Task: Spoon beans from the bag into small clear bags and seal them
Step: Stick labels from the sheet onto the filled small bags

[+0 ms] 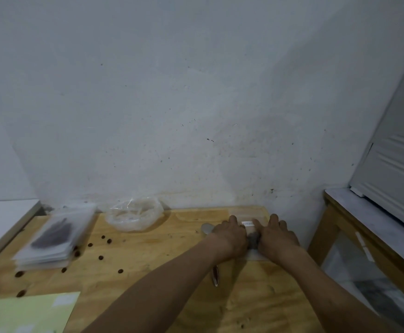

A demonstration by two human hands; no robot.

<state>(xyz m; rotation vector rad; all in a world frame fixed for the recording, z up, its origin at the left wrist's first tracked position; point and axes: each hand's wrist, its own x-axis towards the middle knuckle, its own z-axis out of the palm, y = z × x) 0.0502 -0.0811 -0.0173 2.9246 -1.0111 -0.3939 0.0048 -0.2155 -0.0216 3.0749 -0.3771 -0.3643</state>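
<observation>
Head view: a wooden table (162, 265) against a white wall.
Left hand (231, 234): flat, fingers pressing a small clear bag (249, 227).
Right hand (277, 234): pressing the same bag, far right.
Beans bag (133, 213): open, far centre.
Filled bags (56, 236): stacked left.
Spoon (215, 275): under the left wrist.
</observation>
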